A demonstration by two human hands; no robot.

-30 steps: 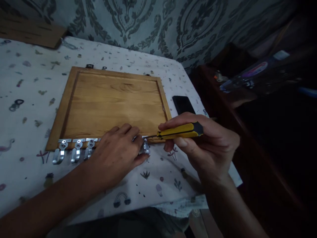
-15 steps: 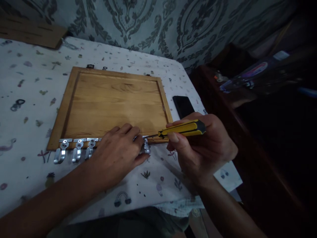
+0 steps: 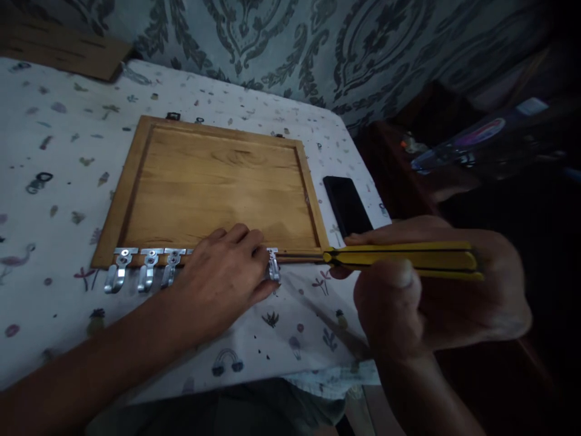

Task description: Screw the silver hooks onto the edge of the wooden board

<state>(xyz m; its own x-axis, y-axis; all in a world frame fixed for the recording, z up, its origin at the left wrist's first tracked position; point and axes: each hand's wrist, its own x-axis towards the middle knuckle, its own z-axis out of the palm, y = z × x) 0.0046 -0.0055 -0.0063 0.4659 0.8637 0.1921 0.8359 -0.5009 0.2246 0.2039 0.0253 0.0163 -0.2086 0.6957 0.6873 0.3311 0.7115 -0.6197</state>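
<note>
A wooden panel (image 3: 218, 188) with a raised border lies flat on the patterned tablecloth. Along its near edge runs a row of silver metal hooks (image 3: 123, 260), some hidden beneath my left hand (image 3: 224, 266). That hand is closed around the near edge, its thumb and fingers on a metal hook (image 3: 273, 266) at the row's right end. My right hand (image 3: 472, 303) grips a yellow and black screwdriver (image 3: 408, 257) by its handle, held roughly level at the panel's right. The shaft points left along the panel's edge; its tip looks apart from the hook.
A black phone (image 3: 348, 206) rests on the tablecloth (image 3: 59, 200) right of the panel. Cardboard (image 3: 68, 51) sits at the back left. A clear plastic bottle (image 3: 481, 134) lies on dark furniture at the right. Patterned fabric (image 3: 272, 45) hangs behind the table.
My right hand has drawn the screwdriver back to the right, away from the hook. My left hand keeps its place on the panel's edge. The view has shifted slightly.
</note>
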